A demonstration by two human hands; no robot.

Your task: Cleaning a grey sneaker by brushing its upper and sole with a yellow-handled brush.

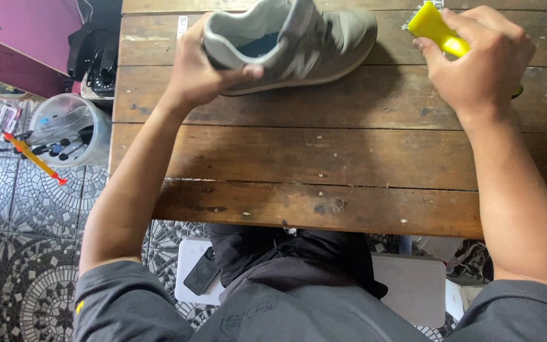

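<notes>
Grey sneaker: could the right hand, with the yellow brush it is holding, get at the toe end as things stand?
Probably yes. The right hand holds the yellow brush just beside the toe of the grey sneaker, with only bare wooden table between them. The left hand grips the heel end, leaving the toe free.

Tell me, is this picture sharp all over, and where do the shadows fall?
Head view: the grey sneaker held by the left hand is smeared by motion blur, while the wooden table grain stays crisp; soft daylight, no glare; a shadow lies on the planks under the shoe; the right hand with its yellow brush looks fairly sharp.
</notes>
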